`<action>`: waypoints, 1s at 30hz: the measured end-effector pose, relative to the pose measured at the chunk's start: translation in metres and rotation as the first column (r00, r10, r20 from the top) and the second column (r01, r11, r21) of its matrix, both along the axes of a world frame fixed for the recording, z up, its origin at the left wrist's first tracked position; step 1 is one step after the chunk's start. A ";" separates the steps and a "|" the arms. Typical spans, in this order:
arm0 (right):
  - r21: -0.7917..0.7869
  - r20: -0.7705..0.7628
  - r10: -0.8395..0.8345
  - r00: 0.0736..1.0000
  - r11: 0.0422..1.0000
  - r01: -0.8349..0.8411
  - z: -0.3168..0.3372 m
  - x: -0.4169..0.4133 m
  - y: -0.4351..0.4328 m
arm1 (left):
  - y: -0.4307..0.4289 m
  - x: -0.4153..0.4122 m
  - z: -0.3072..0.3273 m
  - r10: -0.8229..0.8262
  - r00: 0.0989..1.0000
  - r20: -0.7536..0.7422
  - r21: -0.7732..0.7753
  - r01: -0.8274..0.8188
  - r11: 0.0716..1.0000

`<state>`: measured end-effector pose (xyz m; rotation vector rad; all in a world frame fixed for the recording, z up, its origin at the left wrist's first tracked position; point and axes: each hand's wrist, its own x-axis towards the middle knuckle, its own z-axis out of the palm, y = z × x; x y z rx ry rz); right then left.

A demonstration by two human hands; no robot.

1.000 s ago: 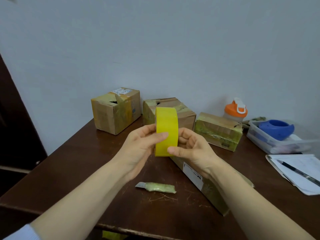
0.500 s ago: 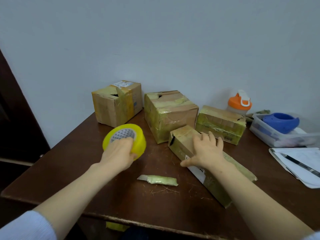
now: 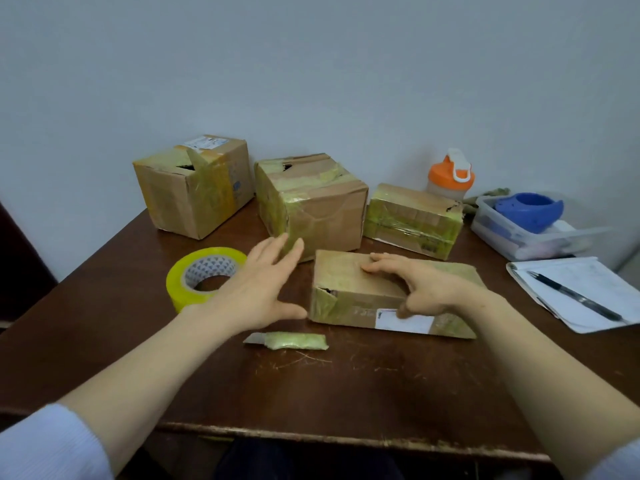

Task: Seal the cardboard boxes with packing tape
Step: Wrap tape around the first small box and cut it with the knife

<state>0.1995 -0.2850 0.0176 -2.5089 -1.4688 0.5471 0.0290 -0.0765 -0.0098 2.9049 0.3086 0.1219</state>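
— What's on your feed, biggest first?

— I see the brown tabletop (image 3: 104, 341), scratched near its front edge. Along the far edge I count three cardboard boxes wrapped in yellowish tape. The left box (image 3: 194, 188) sits at the far left corner with a gap in its top, the middle box (image 3: 318, 209) is just beside it, and the low box (image 3: 412, 220) is to the right of that.

— And the fourth?

— The near box (image 3: 346, 282) lies flat mid-tabletop, just in front of the middle box. It has a white label on its front face and a torn spot at its left end.

— The right side?

— A clear tub (image 3: 512, 233) stands at the far right corner with a blue plastic piece (image 3: 530, 209) inside. A notebook (image 3: 588, 282) lies at the right edge.

— Hands?

— The right hand (image 3: 426, 285) grasps the near box, fingers arched over its top and thumb on the front face by the label. The left hand (image 3: 256, 289) is released, fingers straight and spread, holding nothing. It hovers between the tape roll (image 3: 194, 285) and the near box. I cannot tell whether its thumb touches that box.

— Where's the tape?

— The yellow roll lies flat toward the left edge, partly behind the left wrist and apart from every box.

— Anything smaller?

— A bottle with an orange lid (image 3: 450, 178) stands behind the low box, by the wall. A cutter (image 3: 291, 341) wrapped in greenish tape lies just in front of the near box, its blade tip pointing left. A pen (image 3: 575, 299) lies on the notebook.
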 end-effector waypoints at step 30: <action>0.272 -0.110 -0.080 0.991 0.956 0.108 0.038 0.008 0.012 | -0.021 0.051 0.016 -0.049 0.989 0.140 -0.572 0.122 0.811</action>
